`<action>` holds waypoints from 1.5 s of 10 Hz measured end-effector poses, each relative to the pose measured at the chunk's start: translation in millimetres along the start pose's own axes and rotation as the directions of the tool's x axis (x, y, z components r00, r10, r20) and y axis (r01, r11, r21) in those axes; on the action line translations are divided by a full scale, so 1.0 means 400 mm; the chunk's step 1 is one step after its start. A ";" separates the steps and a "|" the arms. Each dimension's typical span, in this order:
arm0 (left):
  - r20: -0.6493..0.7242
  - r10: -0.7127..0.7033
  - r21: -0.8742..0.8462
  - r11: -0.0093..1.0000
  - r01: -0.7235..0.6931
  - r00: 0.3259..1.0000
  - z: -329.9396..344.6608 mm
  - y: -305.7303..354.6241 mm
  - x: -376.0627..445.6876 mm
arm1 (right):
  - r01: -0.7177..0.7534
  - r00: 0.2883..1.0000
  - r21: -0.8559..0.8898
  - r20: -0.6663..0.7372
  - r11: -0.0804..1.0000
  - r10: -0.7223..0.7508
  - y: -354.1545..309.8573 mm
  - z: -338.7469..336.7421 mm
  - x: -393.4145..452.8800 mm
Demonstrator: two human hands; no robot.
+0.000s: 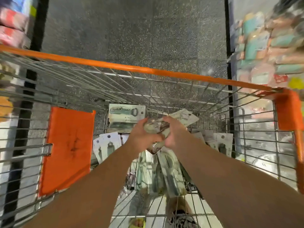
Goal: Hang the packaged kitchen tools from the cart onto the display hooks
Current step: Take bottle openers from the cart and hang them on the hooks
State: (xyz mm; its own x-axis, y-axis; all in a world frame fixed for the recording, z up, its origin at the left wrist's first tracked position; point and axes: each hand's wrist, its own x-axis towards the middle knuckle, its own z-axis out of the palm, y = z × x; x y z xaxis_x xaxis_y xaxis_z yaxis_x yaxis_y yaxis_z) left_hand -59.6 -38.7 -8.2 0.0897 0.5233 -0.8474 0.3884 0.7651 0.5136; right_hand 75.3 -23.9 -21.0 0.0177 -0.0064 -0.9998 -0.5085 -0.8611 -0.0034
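Both my arms reach down into a wire cart [164,94] with orange trim. My left hand [141,134] and my right hand [174,134] together grip a bunch of packaged kitchen tools [158,127], pale cards with green-handled tools under clear plastic; one card sticks out to the upper right [185,117]. More packaged tools lie on the cart floor: a stack at the back [126,112], some at the left [107,145], some at the right [222,142], and several below my hands [164,175]. No display hooks are plainly visible.
An orange plastic flap [69,145] lies inside the cart at left. The orange rim bar [148,69] crosses the view. Blurred shelves of goods stand at right [271,38] and at left [13,22]. Speckled dark floor [131,30] lies beyond the cart.
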 end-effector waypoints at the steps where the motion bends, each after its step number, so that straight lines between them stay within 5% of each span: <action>1: 0.061 -0.072 0.107 0.992 0.065 0.996 -0.025 0.029 -0.031 | 0.042 0.999 -0.005 0.007 0.999 -0.042 0.020 0.003 -0.033; 4: 0.056 0.109 0.481 0.868 -0.123 0.992 -0.053 0.023 -0.217 | 0.343 0.922 0.088 0.158 0.935 -0.353 0.204 -0.038 -0.137; 6: 0.179 0.189 0.286 0.929 -0.235 0.965 -0.047 -0.045 -0.364 | 0.291 0.951 0.117 0.067 0.949 -0.300 0.290 -0.084 -0.278; 8: -0.039 0.276 0.126 0.955 -0.269 0.960 -0.064 -0.071 -0.472 | 0.307 0.942 0.132 0.102 0.943 -0.321 0.375 -0.109 -0.376; 10: -0.316 0.367 0.113 0.930 -0.349 0.875 -0.091 0.012 -0.508 | 0.401 0.878 0.155 0.218 0.903 -0.427 0.394 -0.089 -0.483; 11: -0.332 0.326 -0.085 0.924 -0.372 0.885 -0.112 0.075 -0.556 | 0.471 0.842 0.147 0.221 0.870 -0.493 0.391 -0.081 -0.550; 13: -0.059 0.234 -0.236 0.941 -0.241 0.970 -0.180 0.152 -0.675 | 0.534 0.731 0.229 0.358 0.814 -0.581 0.408 -0.089 -0.678; 15: 0.083 0.323 -0.228 0.927 -0.297 0.943 -0.213 0.174 -0.834 | 0.706 0.620 0.161 0.329 0.690 -0.712 0.465 -0.118 -0.843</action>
State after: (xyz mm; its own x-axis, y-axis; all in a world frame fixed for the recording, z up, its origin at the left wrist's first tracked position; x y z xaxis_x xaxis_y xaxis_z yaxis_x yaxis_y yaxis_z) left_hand -140.6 -128.1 321.5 0.2858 0.7092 -0.6445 0.1245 0.6394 0.7587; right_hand 15.5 -205.7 316.2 0.0896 0.7764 -0.6238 -0.4770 -0.5164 -0.7112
